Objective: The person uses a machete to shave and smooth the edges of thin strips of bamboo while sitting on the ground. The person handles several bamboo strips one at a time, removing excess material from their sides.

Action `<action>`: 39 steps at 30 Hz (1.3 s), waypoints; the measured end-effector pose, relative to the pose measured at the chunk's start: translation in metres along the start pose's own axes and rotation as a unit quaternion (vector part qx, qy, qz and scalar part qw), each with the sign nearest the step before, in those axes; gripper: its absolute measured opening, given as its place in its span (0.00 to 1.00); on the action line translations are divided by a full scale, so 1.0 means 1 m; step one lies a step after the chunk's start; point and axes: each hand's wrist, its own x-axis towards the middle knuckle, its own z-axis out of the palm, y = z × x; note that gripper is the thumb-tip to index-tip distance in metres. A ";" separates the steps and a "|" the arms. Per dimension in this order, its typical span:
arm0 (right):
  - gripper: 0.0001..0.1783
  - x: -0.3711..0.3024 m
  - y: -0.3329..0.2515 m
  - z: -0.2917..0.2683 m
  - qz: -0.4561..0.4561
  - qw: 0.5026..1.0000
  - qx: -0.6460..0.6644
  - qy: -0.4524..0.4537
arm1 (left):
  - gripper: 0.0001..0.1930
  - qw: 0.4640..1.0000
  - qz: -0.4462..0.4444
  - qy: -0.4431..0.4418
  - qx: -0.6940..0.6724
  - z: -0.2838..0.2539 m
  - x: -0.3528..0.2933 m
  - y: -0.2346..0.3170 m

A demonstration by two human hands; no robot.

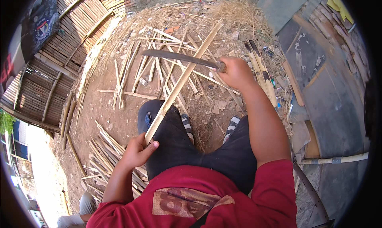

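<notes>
- The left hand (pixel 140 149) pinches the near end of a flat, pale wooden strip (pixel 179 88), slanting above the thigh (pixel 172 133).
- The right hand (pixel 238 73) wraps a curved metal knife (pixel 171 55); its blade crosses the strip.
- Rough sticks (pixel 127 93) lie toward the earth ground's (pixel 91 104) far edge.

The strip (pixel 172 100) in my left hand (pixel 138 150) is pale yellow-tan; the blade (pixel 175 55) in my right hand (pixel 235 72) is dark grey. Nearer me than my hands, my shirt (pixel 191 176) is deep red with a tan-and-brown print (pixel 175 202). Between my hands, my trousers (pixel 179 140) are black, my footwear (pixel 232 126) banded dark and whitish. Beyond my left hand, sticks (pixel 137 95) are straw-coloured, the soil (pixel 95 102) reddish brown. Right of my right hand, panels (pixel 334 104) are blue-grey.
</notes>
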 end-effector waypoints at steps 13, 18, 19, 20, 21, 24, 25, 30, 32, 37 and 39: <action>0.18 -0.006 -0.022 0.028 -0.177 0.981 -0.074 -0.035 | 0.22 1.000 -0.013 -0.008 0.009 0.005 0.007 -0.006; 0.21 0.009 0.002 0.015 0.071 0.997 -0.001 0.005 | 0.21 0.998 -0.003 0.015 -0.058 0.004 0.004 -0.016; 0.22 0.006 -0.002 0.014 0.068 0.998 -0.002 0.001 | 0.21 0.998 0.015 0.019 -0.055 0.005 0.006 -0.019; 0.24 0.002 -0.007 0.015 0.060 0.998 0.000 -0.004 | 0.21 0.998 0.030 0.029 -0.052 0.007 0.007 -0.023; 0.23 -0.002 -0.011 0.017 0.022 1.000 -0.005 -0.007 | 0.21 0.997 0.034 0.015 -0.068 0.007 0.012 -0.032; 0.22 -0.013 -0.033 0.016 -0.056 0.997 0.004 -0.048 | 0.21 0.999 0.026 0.009 -0.032 0.008 0.017 -0.017; 0.22 -0.015 -0.041 0.014 -0.075 0.995 0.013 -0.070 | 0.21 0.999 0.031 0.008 -0.034 0.009 0.017 -0.018; 0.24 -0.013 -0.037 0.006 -0.082 0.992 0.030 -0.092 | 0.21 0.997 0.003 -0.062 -0.035 -0.005 0.011 -0.010; 0.27 -0.010 -0.032 -0.001 -0.073 0.996 0.001 -0.047 | 0.20 0.995 0.044 -0.020 -0.089 -0.003 0.011 -0.022; 0.24 -0.009 -0.045 -0.003 -0.103 0.994 -0.036 -0.001 | 0.19 0.983 0.023 0.008 -0.182 -0.005 0.007 -0.014; 0.22 -0.012 -0.051 0.004 -0.133 0.989 -0.052 -0.029 | 0.21 0.984 0.014 -0.011 -0.178 -0.006 0.008 -0.006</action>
